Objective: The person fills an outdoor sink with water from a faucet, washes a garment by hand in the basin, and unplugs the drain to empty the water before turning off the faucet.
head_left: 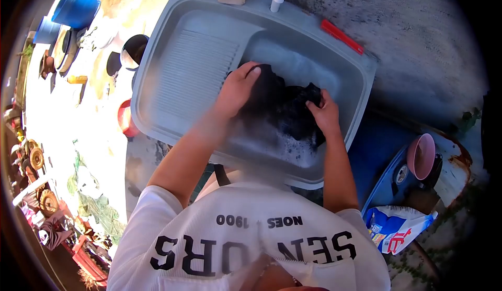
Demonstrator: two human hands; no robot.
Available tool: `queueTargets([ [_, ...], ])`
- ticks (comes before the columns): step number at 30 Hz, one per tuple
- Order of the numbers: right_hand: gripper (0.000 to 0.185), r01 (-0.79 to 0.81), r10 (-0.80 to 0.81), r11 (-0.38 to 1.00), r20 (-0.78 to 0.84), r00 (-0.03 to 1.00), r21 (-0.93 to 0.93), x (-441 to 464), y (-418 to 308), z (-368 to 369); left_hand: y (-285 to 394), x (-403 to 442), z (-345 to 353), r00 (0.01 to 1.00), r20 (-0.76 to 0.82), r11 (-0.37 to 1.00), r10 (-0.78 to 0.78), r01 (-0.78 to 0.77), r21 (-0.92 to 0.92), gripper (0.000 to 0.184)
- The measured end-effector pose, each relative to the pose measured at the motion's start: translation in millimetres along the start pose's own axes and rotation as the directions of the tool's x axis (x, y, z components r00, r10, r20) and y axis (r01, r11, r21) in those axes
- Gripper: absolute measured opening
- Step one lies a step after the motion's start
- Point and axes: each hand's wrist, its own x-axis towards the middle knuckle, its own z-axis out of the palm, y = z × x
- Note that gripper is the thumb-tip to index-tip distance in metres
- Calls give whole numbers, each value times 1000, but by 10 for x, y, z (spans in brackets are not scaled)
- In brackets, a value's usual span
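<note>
1. Left hand [236,91], near centre: curled in a grip.
2. Right hand [327,114], right of centre: pinching.
3. Left arm [185,155] slants up from lower left; right arm [339,173] rises almost vertically.

The cloth [285,108] is black, the sink [191,79] grey, the shirt [251,207] white, black-lettered.

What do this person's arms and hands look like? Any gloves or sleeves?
The left hand and right hand wear no gloves. Short white sleeves leave the forearms bare; the ribbed white shirt carries black lettering.
</note>
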Motion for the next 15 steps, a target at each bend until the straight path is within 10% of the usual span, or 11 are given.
queueTargets([
  [9, 28, 462, -439, 734, -171, 882, 497, -571, -1925, -785, 1495, -590, 54, 879, 356, 913, 317, -385, 138, 63],
  [12, 30, 597, -620, 542, -198, 759, 591, -560, -2493, -748, 1800, -850, 185, 695, 229, 501, 682, -672, 545, 72],
  [15, 52, 684, -771, 375, -199, 605, 626, -204, -2645, -920, 2288, -852, -17, 642, 168, 452, 748, -678, 579, 45],
])
